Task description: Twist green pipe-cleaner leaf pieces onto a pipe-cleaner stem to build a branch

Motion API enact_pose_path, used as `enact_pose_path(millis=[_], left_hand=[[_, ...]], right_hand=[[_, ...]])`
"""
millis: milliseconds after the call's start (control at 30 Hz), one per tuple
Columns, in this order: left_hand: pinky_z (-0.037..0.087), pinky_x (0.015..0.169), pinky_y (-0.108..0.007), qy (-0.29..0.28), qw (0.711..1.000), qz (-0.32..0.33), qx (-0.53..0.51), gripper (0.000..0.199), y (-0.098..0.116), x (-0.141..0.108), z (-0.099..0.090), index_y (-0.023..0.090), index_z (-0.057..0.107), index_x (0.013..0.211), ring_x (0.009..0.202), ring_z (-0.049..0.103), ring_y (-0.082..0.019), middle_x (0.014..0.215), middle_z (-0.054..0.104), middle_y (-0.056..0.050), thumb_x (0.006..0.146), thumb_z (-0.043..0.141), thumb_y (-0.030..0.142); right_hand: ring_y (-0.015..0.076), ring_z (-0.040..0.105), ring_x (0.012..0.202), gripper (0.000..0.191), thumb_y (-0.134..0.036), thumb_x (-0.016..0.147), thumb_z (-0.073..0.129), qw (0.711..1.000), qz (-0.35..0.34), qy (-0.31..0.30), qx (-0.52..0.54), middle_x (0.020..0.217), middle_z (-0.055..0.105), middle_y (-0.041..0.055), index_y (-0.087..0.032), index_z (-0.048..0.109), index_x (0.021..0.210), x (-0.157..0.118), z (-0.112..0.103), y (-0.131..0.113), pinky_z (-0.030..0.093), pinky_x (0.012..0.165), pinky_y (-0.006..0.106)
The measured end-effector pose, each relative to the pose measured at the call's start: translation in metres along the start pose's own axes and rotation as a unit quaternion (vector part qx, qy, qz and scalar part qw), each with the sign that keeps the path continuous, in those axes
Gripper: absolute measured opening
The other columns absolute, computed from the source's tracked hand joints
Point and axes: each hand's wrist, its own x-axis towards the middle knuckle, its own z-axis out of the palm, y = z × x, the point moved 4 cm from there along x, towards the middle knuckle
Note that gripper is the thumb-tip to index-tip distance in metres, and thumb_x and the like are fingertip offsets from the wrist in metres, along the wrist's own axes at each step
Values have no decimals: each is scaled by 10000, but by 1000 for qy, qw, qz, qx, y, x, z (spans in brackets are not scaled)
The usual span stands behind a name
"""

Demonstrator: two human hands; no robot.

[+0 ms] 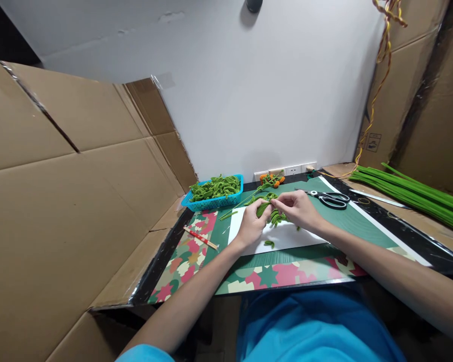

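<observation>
Above a white sheet of paper (300,240), both hands meet over a green fuzzy pipe cleaner piece (263,207). My left hand (251,223) has its fingers closed around the piece. Fingertips of my right hand (300,208) pinch at the piece's right end, close to the left fingers; the exact grip is partly hidden. Several curled green pipe cleaner pieces (277,219) lie just behind and below the hands on the paper. One small curled piece (269,244) lies apart, nearer to me.
A blue basket (211,203) of green curled pieces stands back left. Behind the hands lies an orange-flowered stem (272,180). Black-handled scissors (334,200) rest at right, beside long green pipe cleaners (411,196). Red-wrapped chopsticks (200,237) lie left. Cardboard walls (79,201) flank the table.
</observation>
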Motion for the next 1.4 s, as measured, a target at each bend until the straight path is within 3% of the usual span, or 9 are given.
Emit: enact_pose_path(millis=[133, 233, 533, 700, 900, 1067, 1200, 1400], left_hand=[[286, 439, -203, -8, 991, -57, -121, 413, -5, 3, 3, 179, 564, 876, 457, 382, -60, 647, 505, 54, 925, 684, 570], [272, 416, -191, -4, 988, -65, -142, 420, -4, 4, 4, 176, 560, 854, 441, 376, -50, 629, 494, 58, 909, 707, 565], [264, 404, -187, 10, 991, -60, -117, 419, -5, 4, 3, 173, 563, 839, 428, 373, -43, 627, 489, 58, 902, 713, 559], [299, 430, -203, -15, 994, -46, -94, 398, -2, 2, 3, 177, 585, 904, 443, 401, -57, 667, 523, 49, 923, 685, 561], [369, 530, -223, -23, 999, -15, -27, 362, 4, -3, 5, 177, 629, 954, 528, 453, -91, 697, 561, 27, 972, 623, 539], [394, 576, -227, -22, 1000, -3, 12, 383, 9, -5, 5, 176, 657, 973, 598, 498, -111, 759, 613, 0, 980, 603, 556], [368, 524, -220, -25, 999, -17, -18, 409, 7, -4, 5, 177, 643, 973, 550, 467, -92, 745, 598, 8, 971, 608, 585], [292, 433, -203, -24, 995, -30, -87, 402, 2, -1, 5, 171, 610, 954, 453, 398, -49, 695, 512, 50, 957, 645, 571]], right_hand=[[120, 504, 505, 427, -557, 931, 671, 1000, -20, -15, 1, 661, 671, 41, -156, 737, 799, 1, -1, -2, 365, 450, 242], [125, 495, 533, 405, -529, 931, 673, 999, -30, 0, -20, 644, 650, 37, -157, 724, 780, 1, -3, -3, 357, 460, 243], [128, 484, 550, 394, -502, 932, 666, 998, -37, -5, -50, 603, 613, 24, -153, 725, 760, 1, -5, 0, 347, 488, 246], [131, 486, 564, 431, -528, 966, 621, 995, -48, -24, -79, 636, 644, 28, -156, 753, 793, 0, -5, 2, 350, 512, 249], [109, 366, 508, 562, -529, 996, 549, 990, -54, -15, -127, 518, 483, -2, -165, 608, 571, -1, -5, 1, 256, 486, 258], [108, 427, 451, 586, -613, 949, 604, 998, 15, -48, -23, 493, 518, -1, -174, 577, 561, 2, -3, 8, 292, 447, 246], [99, 449, 407, 597, -685, 894, 661, 987, 86, -102, 91, 482, 523, -13, -176, 575, 594, 3, 2, 15, 330, 418, 232], [96, 464, 423, 578, -667, 909, 670, 981, 87, -121, 125, 500, 472, -42, -185, 533, 623, 3, 5, 16, 350, 414, 223]])
